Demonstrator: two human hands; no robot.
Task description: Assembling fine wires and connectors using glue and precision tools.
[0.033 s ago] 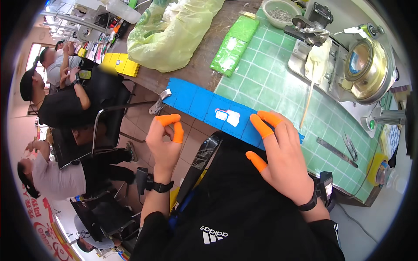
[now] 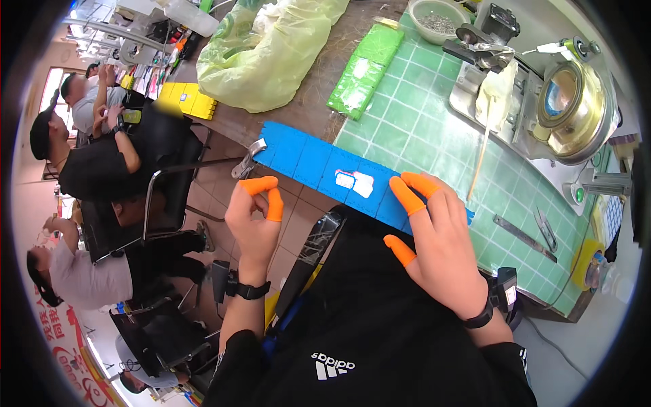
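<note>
A long blue segmented strip (image 2: 305, 159) lies at an angle across the near edge of the bench, with small white pieces (image 2: 354, 182) outlined in pink on its middle. My right hand (image 2: 441, 254), with orange finger cots, rests two fingertips on the strip's right part; its thumb stands apart and the hand is open. Below the strip's left end, clear of it, my left hand (image 2: 254, 217) pinches thumb and forefinger, both in orange cots. Anything between those tips is too small to make out. A metal clamp (image 2: 249, 159) grips the strip's left end.
A green wrapped block (image 2: 366, 71) and a pale green plastic bag (image 2: 271, 61) lie beyond the strip. On the right are a bowl of small metal bits (image 2: 437, 20), a round brass-coloured machine (image 2: 569, 112), a steel ruler (image 2: 523, 237) and tweezers (image 2: 544, 228). Seated people occupy the left.
My left hand has shifted very slightly to the left. Nothing else has visibly moved.
</note>
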